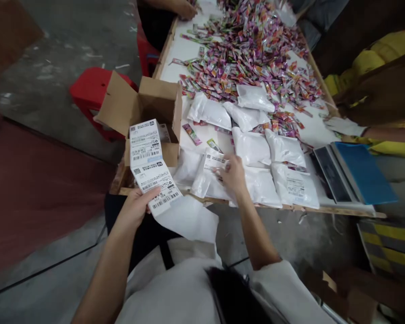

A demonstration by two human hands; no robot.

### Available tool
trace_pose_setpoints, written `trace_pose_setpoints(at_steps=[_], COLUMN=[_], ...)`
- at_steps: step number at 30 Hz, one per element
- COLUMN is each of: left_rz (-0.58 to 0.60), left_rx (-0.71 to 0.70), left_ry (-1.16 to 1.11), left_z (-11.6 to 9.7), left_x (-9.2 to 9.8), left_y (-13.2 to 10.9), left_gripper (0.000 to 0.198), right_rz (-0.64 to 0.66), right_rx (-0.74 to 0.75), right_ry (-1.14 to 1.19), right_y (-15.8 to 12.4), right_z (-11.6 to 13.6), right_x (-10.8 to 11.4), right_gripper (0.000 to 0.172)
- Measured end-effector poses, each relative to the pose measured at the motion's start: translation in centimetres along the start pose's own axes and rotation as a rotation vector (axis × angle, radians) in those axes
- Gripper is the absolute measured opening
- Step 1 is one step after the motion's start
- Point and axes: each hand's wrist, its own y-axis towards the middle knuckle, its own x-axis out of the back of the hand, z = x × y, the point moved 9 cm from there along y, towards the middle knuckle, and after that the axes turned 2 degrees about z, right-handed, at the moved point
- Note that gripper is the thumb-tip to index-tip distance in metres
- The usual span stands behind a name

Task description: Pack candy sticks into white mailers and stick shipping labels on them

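Note:
A long strip of printed labels (146, 150) is pinched in my left hand (138, 204); its upper end reaches over the open cardboard box (157, 96), and blank backing hangs below. At the table's near edge, my right hand (233, 174) is on a white packet bearing a label (209, 163), fingers bent and partly blurred; whether they grip anything is unclear. Several white packets (252, 146) lie around and beyond this hand. One packet to the right carries a label (299, 186).
Small colourful sachets (253, 49) cover the far table. At its right corner sits a blue-and-black object (364, 173). Red stools (91, 90) stand left. Another person's hand (186, 10) is at the far left edge, and a gloved hand (346, 126) at the right.

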Motion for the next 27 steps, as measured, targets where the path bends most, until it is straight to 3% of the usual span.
trace_pose_setpoints(at_steps=[2, 4, 6, 11, 16, 19, 21, 24, 27], left_rz=[-0.004, -0.009, -0.007, 0.021, 0.007, -0.002, -0.001, -0.019, -0.027], left_rx=[0.002, 0.003, 0.001, -0.002, 0.009, 0.011, 0.010, 0.018, 0.026], left_ry=[-0.012, -0.033, -0.048, -0.065, -0.094, -0.055, -0.033, -0.025, -0.027], left_z=[0.1, 0.2, 0.4, 0.5, 0.6, 0.9, 1.1, 1.2, 0.9], left_x=[0.0, 0.0, -0.1, -0.9, -1.2, -1.0, -0.8, -0.7, -1.2], left_y=[-0.5, -0.8, -1.0, -1.3, -1.3, -0.9, -0.6, -0.4, -0.4], left_gripper=[0.042, 0.043, 0.043, 0.042, 0.039, 0.037, 0.037, 0.037, 0.038], right_rz=[0.016, -0.029, -0.057, 0.101, -0.009, -0.089, -0.069, 0.038, 0.096], right_rx=[-0.036, -0.048, -0.027, 0.020, 0.011, -0.143, -0.281, -0.290, -0.092], right_ry=[-0.261, -0.473, -0.576, -0.504, -0.306, -0.372, -0.429, -0.405, -0.286], right_y=[-0.9, -2.1, -3.2, -3.2, -1.2, -0.3, -0.1, 0.2, 0.9], right_z=[-0.2, 0.4, 1.2, 0.7, -0.8, -3.2, -5.2, -6.0, -3.1], right_x=[-1.8, -1.4, -0.5, -1.2, 0.8, 2.4, 2.5, 0.7, -1.9], right_gripper=[0.055, 0.078, 0.089, 0.078, 0.092, 0.096, 0.090, 0.078, 0.076])
